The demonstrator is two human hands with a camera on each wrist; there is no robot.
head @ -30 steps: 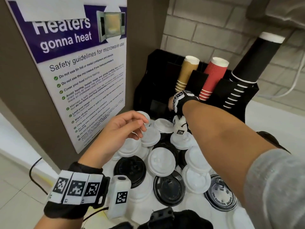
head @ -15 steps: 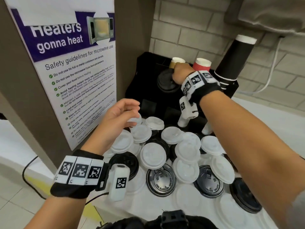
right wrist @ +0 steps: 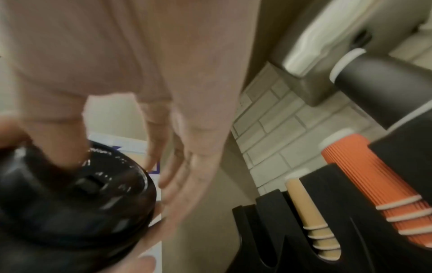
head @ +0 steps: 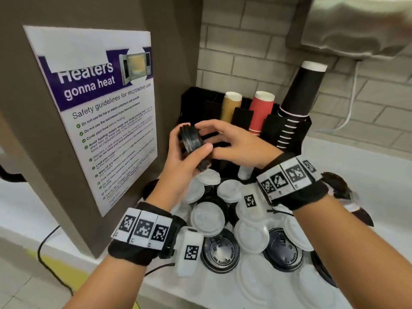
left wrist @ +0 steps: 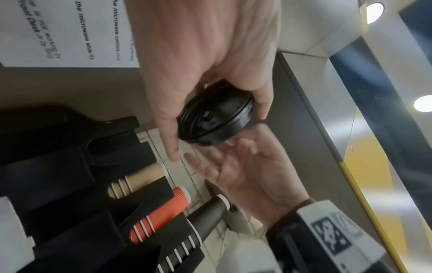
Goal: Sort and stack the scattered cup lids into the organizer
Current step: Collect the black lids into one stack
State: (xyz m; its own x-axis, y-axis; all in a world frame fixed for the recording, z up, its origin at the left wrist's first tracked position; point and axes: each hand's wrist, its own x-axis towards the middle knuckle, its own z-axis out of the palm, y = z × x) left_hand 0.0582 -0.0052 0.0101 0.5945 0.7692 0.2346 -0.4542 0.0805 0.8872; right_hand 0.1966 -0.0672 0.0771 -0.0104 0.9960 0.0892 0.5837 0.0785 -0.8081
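The black plastic cup-and-lid organizer (head: pixel 198 101) stands at the back against the pale brick wall (head: pixel 256 52), its slots holding leaning sleeves of tan paper cups (head: pixel 230 107), red ribbed paper cups (head: pixel 260 112) and tall black paper cups (head: pixel 299 94), so the open compartments on its left side look like the intended home for lids. In front of it, on the white counter (head: pixel 367 166), lies the scattered heap of round white plastic lids (head: pixel 207 217) and black plastic lids with embossed lettering (head: pixel 219 250), overlapping in no order and not yet sorted. Raised above that heap, just in front of the organizer, is a small stack of nested black plastic lids (head: pixel 191 139), held on edge. The left hand (head: pixel 186 161) grips it with thumb across the near rim and fingers curled behind, probably to keep the nested pieces squared up. The right hand (head: pixel 236 143) lies beside the stack with fingers relaxed and extended, touching or nearly touching it but not grasping, seemingly steadying or aligning the stack before it goes into a compartment.
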